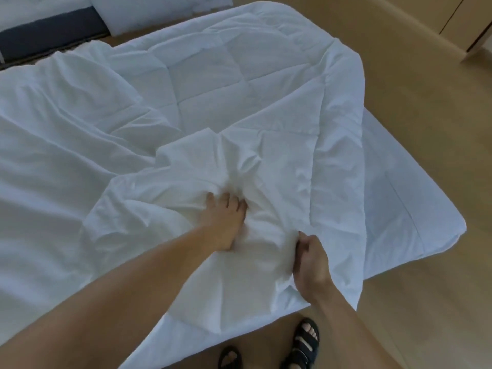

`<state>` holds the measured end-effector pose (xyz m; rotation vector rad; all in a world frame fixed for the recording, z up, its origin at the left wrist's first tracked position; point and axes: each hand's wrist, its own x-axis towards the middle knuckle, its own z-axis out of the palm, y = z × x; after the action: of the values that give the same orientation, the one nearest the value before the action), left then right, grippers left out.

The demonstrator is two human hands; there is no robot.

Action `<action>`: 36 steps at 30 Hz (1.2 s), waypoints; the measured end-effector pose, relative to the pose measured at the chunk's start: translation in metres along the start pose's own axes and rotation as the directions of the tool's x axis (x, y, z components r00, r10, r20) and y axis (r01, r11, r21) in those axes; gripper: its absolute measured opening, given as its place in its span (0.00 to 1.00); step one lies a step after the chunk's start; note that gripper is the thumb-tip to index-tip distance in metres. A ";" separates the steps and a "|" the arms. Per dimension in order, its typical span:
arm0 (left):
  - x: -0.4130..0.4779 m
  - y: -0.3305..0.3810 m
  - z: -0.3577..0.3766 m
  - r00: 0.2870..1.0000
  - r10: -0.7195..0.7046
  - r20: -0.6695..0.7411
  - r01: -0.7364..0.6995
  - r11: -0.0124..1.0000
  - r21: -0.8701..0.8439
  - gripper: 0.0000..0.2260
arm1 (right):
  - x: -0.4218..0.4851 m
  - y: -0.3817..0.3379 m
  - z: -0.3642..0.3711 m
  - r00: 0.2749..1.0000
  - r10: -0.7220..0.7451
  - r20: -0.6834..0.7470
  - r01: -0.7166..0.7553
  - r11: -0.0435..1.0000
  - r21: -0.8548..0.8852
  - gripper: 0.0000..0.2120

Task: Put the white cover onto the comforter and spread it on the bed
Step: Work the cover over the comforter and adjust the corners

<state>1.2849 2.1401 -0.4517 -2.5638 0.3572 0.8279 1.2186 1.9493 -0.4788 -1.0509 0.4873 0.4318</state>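
Where the bed meets the tan wood-look floor, its bare near-right corner shows smooth white sheet. A second bed with a dark band sits far left, and black sandals stand below the near edge. The quilted comforter lies across the bed's middle, the wrinkled white cover bunched over its near part. The left grip curls its fingers into the cover's folds. The right grip pinches the cover at the near edge.

The forearms are bare, and the feet wear black open-toed sandals with broad straps across them.
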 end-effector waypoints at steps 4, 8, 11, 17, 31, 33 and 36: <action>0.015 -0.006 0.010 0.987 0.040 -0.158 -0.032 0.998 0.057 0.17 | 0.009 0.019 -0.019 0.974 0.199 0.109 -0.185 0.974 -0.127 0.13; 0.022 -0.017 0.011 0.983 0.050 -0.177 -0.041 0.998 0.057 0.17 | 0.015 0.025 -0.019 0.941 0.284 0.186 -0.247 0.949 -0.196 0.20; 0.017 -0.011 0.033 0.972 0.138 -0.189 -0.141 0.990 -0.003 0.32 | 0.016 0.025 -0.013 0.927 0.312 0.210 -0.237 0.918 -0.318 0.23; 0.026 0.013 0.074 0.994 0.008 -0.111 -0.010 1.000 -0.015 0.53 | 0.021 0.030 -0.015 0.947 0.297 0.124 -0.239 0.906 -0.348 0.20; 0.002 -0.128 -0.050 0.869 -0.223 -0.441 -0.070 0.828 -0.557 0.08 | 0.018 -0.071 0.018 0.980 0.200 0.025 -0.166 0.873 -0.459 0.23; 0.005 -0.157 -0.052 0.814 -0.307 -0.493 0.022 0.865 -0.502 0.11 | 0.023 -0.092 0.042 0.974 0.221 0.058 -0.167 0.862 -0.478 0.23; 0.019 -0.155 -0.042 0.827 -0.339 -0.448 0.209 0.926 -0.316 0.15 | 0.037 -0.106 0.065 0.958 0.281 0.046 -0.234 0.870 -0.434 0.19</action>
<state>1.3768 2.2542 -0.3843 -2.9561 0.0124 0.0944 1.3192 1.9658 -0.3979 -1.3802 0.4481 0.8592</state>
